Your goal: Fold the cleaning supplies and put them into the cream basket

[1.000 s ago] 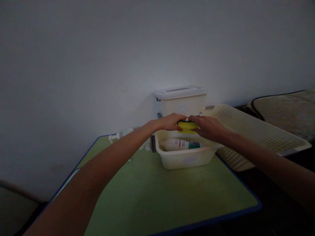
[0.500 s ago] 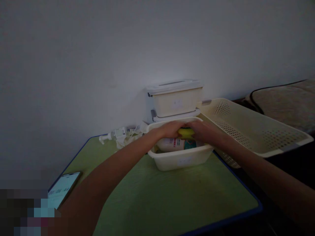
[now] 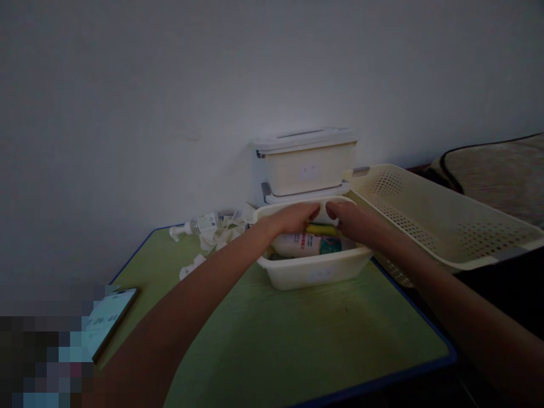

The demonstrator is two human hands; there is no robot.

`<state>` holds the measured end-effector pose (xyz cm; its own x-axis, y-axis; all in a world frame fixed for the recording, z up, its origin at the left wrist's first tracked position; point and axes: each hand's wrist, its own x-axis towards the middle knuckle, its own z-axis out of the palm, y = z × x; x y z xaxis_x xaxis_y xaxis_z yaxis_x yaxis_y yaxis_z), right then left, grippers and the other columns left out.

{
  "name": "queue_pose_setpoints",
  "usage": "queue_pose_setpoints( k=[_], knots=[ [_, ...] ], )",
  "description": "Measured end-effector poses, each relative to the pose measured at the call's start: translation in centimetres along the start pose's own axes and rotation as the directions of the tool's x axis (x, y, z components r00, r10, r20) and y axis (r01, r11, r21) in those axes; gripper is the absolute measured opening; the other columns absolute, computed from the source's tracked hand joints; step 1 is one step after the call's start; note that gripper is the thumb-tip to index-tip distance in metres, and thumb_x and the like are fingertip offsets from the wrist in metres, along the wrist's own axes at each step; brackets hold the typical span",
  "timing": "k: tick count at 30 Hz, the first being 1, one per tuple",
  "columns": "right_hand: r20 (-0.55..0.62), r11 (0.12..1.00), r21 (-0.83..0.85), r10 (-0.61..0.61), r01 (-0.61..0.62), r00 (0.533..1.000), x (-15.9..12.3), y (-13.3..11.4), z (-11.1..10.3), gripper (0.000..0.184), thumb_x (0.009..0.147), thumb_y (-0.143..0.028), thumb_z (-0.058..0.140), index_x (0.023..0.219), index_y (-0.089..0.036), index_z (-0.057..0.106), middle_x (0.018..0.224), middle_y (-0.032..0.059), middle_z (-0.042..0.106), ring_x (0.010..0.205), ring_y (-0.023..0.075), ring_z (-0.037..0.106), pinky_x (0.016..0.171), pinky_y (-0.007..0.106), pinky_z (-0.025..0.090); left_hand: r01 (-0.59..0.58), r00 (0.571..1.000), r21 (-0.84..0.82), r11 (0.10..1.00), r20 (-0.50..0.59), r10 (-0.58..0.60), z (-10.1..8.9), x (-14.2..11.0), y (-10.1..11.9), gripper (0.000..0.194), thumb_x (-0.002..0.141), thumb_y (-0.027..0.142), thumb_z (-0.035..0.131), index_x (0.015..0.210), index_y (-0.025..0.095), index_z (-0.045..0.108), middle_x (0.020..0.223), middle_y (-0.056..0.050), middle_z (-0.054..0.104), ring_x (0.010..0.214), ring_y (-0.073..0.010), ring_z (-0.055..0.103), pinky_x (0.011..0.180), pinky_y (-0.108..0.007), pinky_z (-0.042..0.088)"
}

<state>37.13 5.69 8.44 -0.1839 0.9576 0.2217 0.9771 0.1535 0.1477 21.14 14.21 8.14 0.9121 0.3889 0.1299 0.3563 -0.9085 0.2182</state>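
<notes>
In the head view a white plastic bin (image 3: 318, 275) without a lid stands on the green table. Inside it lies a white bottle (image 3: 293, 245) on its side, with red print and a teal label patch. A slim yellow object (image 3: 322, 229), its kind unclear, rests above the bottle. My left hand (image 3: 301, 217) reaches over the bin from the left, fingers curled at the yellow object's left end. From the right, my right hand (image 3: 349, 220) curls at its other end. The fingertips of both hands are largely hidden.
Behind the bin, a lidded white box (image 3: 312, 167) sits on another lid by the wall. A large perforated basket (image 3: 442, 221) stands at the right. A pump bottle (image 3: 198, 225) and crumpled white material (image 3: 227, 233) lie at the left back. A phone (image 3: 111, 320) lies at the table's left.
My hands have moved apart a little, opening a gap between them above the yellow object. More of the white bottle shows. The view has shifted slightly.
</notes>
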Motion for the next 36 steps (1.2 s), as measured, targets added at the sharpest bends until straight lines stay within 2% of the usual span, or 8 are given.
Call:
queue_pose_setpoints(
  k=[4, 15, 19, 23, 26, 29, 33, 36],
  knots=[
    [0.047, 1.0, -0.031, 0.0, 0.002, 0.999, -0.3, -0.4, -0.6, 0.021, 0.077, -0.008, 0.042, 0.086, -0.017, 0.058, 0.081, 0.0077, 0.063, 0.07, 0.0173, 0.057, 0.055, 0.025, 0.034, -0.009, 0.998, -0.014, 1.0, 0.062, 0.01, 0.4, 0.0, -0.4, 0.011, 0.064, 0.009, 0.051, 0.071, 0.017, 0.054, 0.071, -0.001, 0.057, 0.066, -0.0157, 0.05, 0.061, -0.027, 0.037],
    [0.117, 0.997, -0.075, -0.016, 0.025, 0.993, -0.5, -1.2, -1.2, 0.02, 0.084, -0.014, 0.04, 0.084, -0.017, 0.06, 0.081, 0.009, 0.066, 0.071, 0.0191, 0.06, 0.053, 0.026, 0.034, -0.032, 0.996, -0.143, 0.989, 0.073, 0.043, 0.9, 0.2, -1.1, 0.021, 0.06, 0.001, 0.045, 0.074, 0.016, 0.051, 0.074, 0.001, 0.057, 0.069, -0.0139, 0.051, 0.062, -0.025, 0.04],
    [0.074, 0.999, -0.047, -0.017, 0.021, 0.997, -0.5, -0.9, -1.0, 0.022, 0.083, -0.013, 0.039, 0.087, -0.017, 0.06, 0.08, 0.0095, 0.065, 0.07, 0.0196, 0.06, 0.052, 0.026, 0.033, -0.024, 1.0, -0.182, 0.983, -0.004, 0.024, 0.5, 0.0, -0.5, 0.019, 0.06, 0.0, 0.047, 0.071, 0.015, 0.05, 0.071, 0.0, 0.057, 0.067, -0.0143, 0.053, 0.062, -0.026, 0.041],
    [0.03, 1.0, -0.015, 0.006, -0.005, 1.0, -0.4, -0.7, -0.9, 0.024, 0.079, -0.01, 0.04, 0.09, -0.018, 0.06, 0.085, 0.0093, 0.066, 0.071, 0.0191, 0.06, 0.053, 0.026, 0.034, -0.049, 0.987, -0.243, 0.969, -0.163, 0.009, -0.6, -0.1, 0.5, 0.02, 0.067, -0.002, 0.041, 0.074, 0.015, 0.048, 0.075, -0.001, 0.058, 0.071, -0.0119, 0.056, 0.067, -0.025, 0.044],
    [-0.01, 0.999, 0.009, 0.039, -0.039, 0.999, -0.3, -0.8, -1.2, 0.026, 0.073, -0.005, 0.043, 0.088, -0.019, 0.06, 0.086, 0.0078, 0.067, 0.072, 0.0187, 0.061, 0.053, 0.025, 0.034, -0.089, 0.948, -0.368, 0.926, -0.315, -0.034, -2.0, -0.8, 1.2, 0.017, 0.075, 0.0, 0.038, 0.077, 0.015, 0.045, 0.078, -0.002, 0.058, 0.07, -0.0092, 0.058, 0.069, -0.024, 0.046],
    [-0.076, 0.995, 0.03, 0.096, -0.094, 0.992, -0.2, -1.1, -1.9, 0.026, 0.072, -0.005, 0.043, 0.087, -0.019, 0.06, 0.084, 0.0074, 0.068, 0.073, 0.0199, 0.061, 0.054, 0.025, 0.035, -0.175, 0.88, -0.557, 0.811, -0.459, -0.125, -3.7, -2.7, 1.3, 0.013, 0.076, 0.002, 0.043, 0.076, 0.015, 0.044, 0.073, 0.0, 0.058, 0.063, -0.0075, 0.058, 0.065, -0.022, 0.046],
    [-0.19, 0.982, 0.09, 0.182, -0.167, 0.965, -0.2, -1.1, -2.7, 0.025, 0.079, -0.01, 0.038, 0.09, -0.017, 0.059, 0.084, 0.0089, 0.068, 0.075, 0.0216, 0.061, 0.059, 0.028, 0.039, -0.194, 0.808, -0.646, 0.738, -0.532, -0.253, -5.1, -7.3, 0.3, 0.01, 0.075, 0.005, 0.047, 0.075, 0.015, 0.046, 0.069, 0.001, 0.059, 0.06, -0.0075, 0.058, 0.063, -0.022, 0.046],
    [-0.275, 0.968, 0.145, 0.237, -0.203, 0.932, -0.6, -1.2, -3.4, 0.027, 0.08, -0.011, 0.036, 0.094, -0.015, 0.058, 0.091, 0.012, 0.067, 0.078, 0.0238, 0.062, 0.064, 0.032, 0.043, -0.137, 0.734, -0.663, 0.735, -0.567, -0.374, -4.8, -11.5, -0.9, 0.006, 0.074, 0.01, 0.05, 0.075, 0.015, 0.048, 0.068, 0.0, 0.06, 0.058, -0.0082, 0.058, 0.06, -0.022, 0.045]
  ],
)
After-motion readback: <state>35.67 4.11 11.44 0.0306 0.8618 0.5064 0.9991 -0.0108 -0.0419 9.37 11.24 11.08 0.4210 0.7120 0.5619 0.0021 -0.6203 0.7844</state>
